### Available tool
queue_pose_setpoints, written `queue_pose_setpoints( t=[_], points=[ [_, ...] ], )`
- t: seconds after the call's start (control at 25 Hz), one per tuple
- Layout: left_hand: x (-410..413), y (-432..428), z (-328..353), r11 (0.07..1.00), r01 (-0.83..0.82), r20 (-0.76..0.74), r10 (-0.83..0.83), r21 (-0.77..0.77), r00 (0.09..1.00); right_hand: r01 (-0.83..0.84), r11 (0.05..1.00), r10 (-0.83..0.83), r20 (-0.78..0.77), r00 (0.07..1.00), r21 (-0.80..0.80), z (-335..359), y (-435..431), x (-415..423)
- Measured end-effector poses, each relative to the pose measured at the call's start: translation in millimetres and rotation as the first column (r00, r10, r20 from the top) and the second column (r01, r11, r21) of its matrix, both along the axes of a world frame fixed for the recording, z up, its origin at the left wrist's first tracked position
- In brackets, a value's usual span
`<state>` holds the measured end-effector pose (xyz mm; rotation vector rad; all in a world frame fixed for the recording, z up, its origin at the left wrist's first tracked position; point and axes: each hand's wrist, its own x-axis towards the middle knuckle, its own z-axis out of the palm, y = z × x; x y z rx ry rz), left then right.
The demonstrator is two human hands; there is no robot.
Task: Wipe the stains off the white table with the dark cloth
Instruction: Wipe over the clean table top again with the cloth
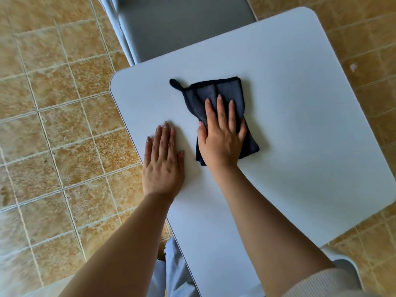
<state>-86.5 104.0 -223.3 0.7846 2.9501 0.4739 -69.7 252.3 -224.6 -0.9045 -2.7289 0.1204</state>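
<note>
- Directly under the right hand [221, 133] lies the dark cloth [216, 112], near the middle of the white table [310, 125]; its long axis runs near-to-far, with most of the cloth stretching beyond the fingertips.
- That hand is flat and spread, pressing on the cloth's near half rather than gripping it.
- Just left of it, apart from the cloth, the left hand [162, 161] rests flat on the bare tabletop by the left edge, holding nothing.
- No stains are visible on the surface.
</note>
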Motion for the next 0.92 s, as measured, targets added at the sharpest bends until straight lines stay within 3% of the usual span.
queue_pose_setpoints(
  t=[0.08,0.16,0.32,0.4,0.48,0.68,0.84,0.92],
  points=[
    [-0.1,0.4,0.8,1.000,-0.003,-0.002,0.003,-0.003,1.000,-0.172,0.985,0.172,0.033,0.985,-0.006,2.5,-5.7,21.7],
    [-0.2,0.7,1.5,1.000,-0.001,0.002,0.001,-0.010,1.000,-0.232,0.973,0.230,0.055,0.972,0.018,4.6,0.2,53.0],
    [-1.9,1.2,2.4,1.000,0.002,0.007,-0.002,0.009,1.000,0.012,0.997,-0.018,0.080,0.997,0.072,3.1,29.6,65.5],
    [-1.8,0.4,3.1,1.000,0.010,0.017,-0.010,0.003,1.000,0.158,0.987,-0.160,0.081,0.984,0.035,0.1,44.3,33.2],
    [-1.7,-0.1,4.0,1.000,0.011,0.013,-0.011,-0.008,1.000,0.184,0.983,-0.183,0.069,0.981,-0.014,-1.2,53.8,-9.1],
    [-1.7,-1.3,4.3,1.000,0.006,0.018,-0.006,-0.012,1.000,-0.057,0.998,0.057,0.003,0.998,-0.001,-6.6,24.0,-74.9],
    [1.7,-13.0,3.2,1.000,-0.027,0.022,0.027,0.004,0.999,-0.343,0.939,0.343,0.011,0.939,0.019,-2.8,3.4,-44.8],
    [2.0,-17.9,2.9,1.000,-0.020,0.020,0.020,0.008,1.000,-0.405,0.913,0.403,0.040,0.914,0.047,0.6,12.0,-13.3]
  ],
)
